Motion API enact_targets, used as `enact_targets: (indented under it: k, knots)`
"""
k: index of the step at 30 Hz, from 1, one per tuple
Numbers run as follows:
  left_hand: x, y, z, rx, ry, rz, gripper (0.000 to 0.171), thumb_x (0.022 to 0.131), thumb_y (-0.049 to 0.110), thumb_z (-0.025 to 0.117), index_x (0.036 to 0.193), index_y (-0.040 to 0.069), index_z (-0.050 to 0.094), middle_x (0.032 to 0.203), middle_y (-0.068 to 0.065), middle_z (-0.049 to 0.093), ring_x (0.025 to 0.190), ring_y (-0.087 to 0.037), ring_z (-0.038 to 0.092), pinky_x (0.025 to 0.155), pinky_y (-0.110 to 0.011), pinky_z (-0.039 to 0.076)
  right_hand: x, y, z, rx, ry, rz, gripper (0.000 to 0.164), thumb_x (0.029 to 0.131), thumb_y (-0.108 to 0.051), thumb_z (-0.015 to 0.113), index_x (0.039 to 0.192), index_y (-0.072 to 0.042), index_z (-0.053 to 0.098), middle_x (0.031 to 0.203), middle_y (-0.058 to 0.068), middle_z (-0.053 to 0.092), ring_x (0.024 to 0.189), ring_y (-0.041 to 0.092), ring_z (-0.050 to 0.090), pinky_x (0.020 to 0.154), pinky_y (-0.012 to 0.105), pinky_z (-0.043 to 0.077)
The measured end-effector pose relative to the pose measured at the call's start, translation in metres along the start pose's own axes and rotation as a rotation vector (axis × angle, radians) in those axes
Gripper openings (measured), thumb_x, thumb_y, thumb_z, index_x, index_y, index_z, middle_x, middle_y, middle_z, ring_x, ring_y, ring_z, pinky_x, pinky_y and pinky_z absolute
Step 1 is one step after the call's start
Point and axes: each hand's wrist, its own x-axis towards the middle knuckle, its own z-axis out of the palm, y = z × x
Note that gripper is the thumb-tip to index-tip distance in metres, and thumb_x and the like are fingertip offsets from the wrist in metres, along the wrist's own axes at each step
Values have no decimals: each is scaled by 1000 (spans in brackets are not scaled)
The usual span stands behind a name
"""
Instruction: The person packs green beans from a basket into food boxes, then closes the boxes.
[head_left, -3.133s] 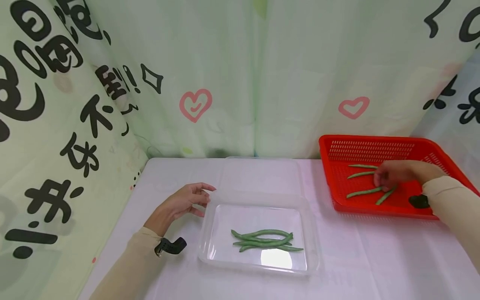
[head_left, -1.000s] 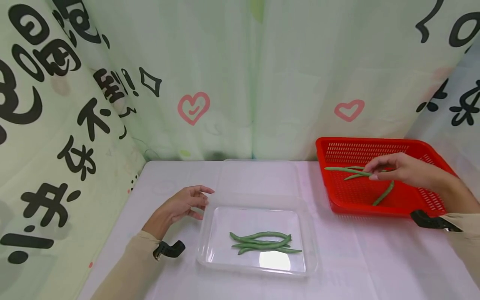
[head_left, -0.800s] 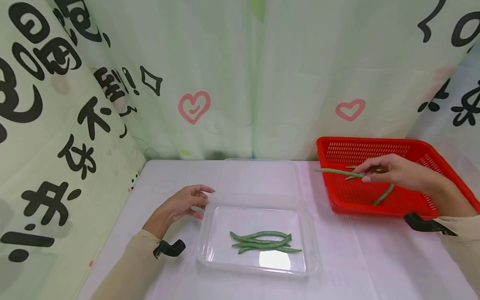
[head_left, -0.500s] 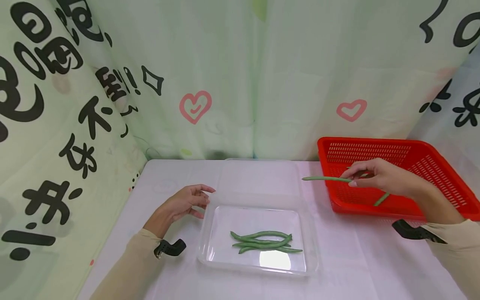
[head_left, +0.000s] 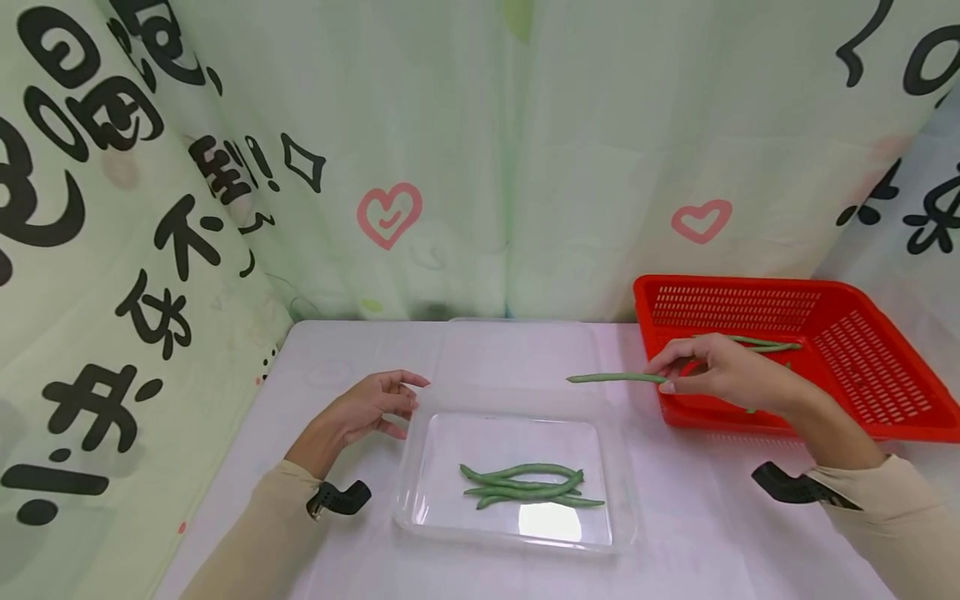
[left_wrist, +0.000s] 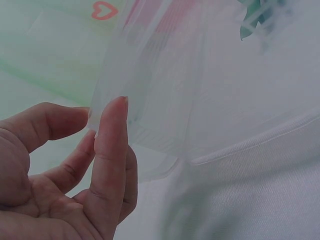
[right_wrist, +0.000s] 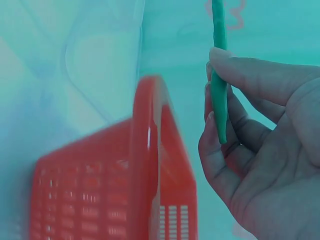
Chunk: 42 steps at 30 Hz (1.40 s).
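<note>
My right hand (head_left: 731, 375) pinches a green bean (head_left: 611, 377) between thumb and fingertips, over the left front of a red plastic basket (head_left: 750, 302). The bean sticks out leftward past the basket rim; in the right wrist view the bean (right_wrist: 219, 92) stands upright. A clear plastic container (head_left: 510, 537) sits at the table's middle with several green beans (head_left: 540, 492) bunched in it. My left hand (head_left: 367, 408) has its fingers, relaxed, at the container's left rear corner. In the left wrist view the fingertips of the left hand (left_wrist: 70, 170) touch the container's edge (left_wrist: 165, 100).
More green beans (head_left: 765, 344) lie in the basket, partly behind the right hand. A clear flat panel (head_left: 525, 350) lies behind the container. A white cloth (head_left: 690, 533) covers the table. A pale green curtain (head_left: 585, 167) printed with writing and hearts hangs around the back and sides.
My right hand picked up a green bean in the basket and has carried it left and toward me, its tip now past the rim. The left hand stays put.
</note>
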Motion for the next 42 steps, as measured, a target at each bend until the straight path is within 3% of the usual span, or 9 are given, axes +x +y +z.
enact_targets:
  k: [9, 15, 25, 42]
  knots:
    - [0, -1, 0, -10, -8, -1, 44, 98, 4, 61, 141, -2, 52, 98, -6, 58, 92, -26, 60, 66, -36, 62, 5, -12, 20, 21, -32, -44, 23, 92, -10, 74, 113, -16, 73, 99, 4, 69, 92, 22, 62, 73, 30, 59]
    - [0, -1, 0, -9, -4, 3, 44, 98, 4, 61, 141, -2, 52, 98, -6, 58, 93, -28, 61, 66, -36, 63, 13, -20, 38, 22, -48, -59, 20, 92, -17, 74, 112, -19, 74, 98, 3, 70, 90, 22, 63, 70, 28, 57]
    - [0, -2, 1, -11, 0, 1, 44, 98, 4, 61, 141, -2, 52, 99, -6, 58, 95, -29, 61, 67, -36, 63, 24, -25, 68, 84, -115, -149, 20, 91, -17, 76, 112, -17, 75, 101, 5, 70, 90, 19, 64, 80, 30, 58]
    - [0, -2, 0, -5, 3, 8, 43, 98, 3, 61, 140, -2, 53, 98, -6, 58, 93, -28, 61, 66, -36, 63, 36, -42, 113, 122, -189, -130, 18, 92, -17, 76, 109, -19, 75, 104, -1, 70, 91, 20, 64, 84, 34, 56]
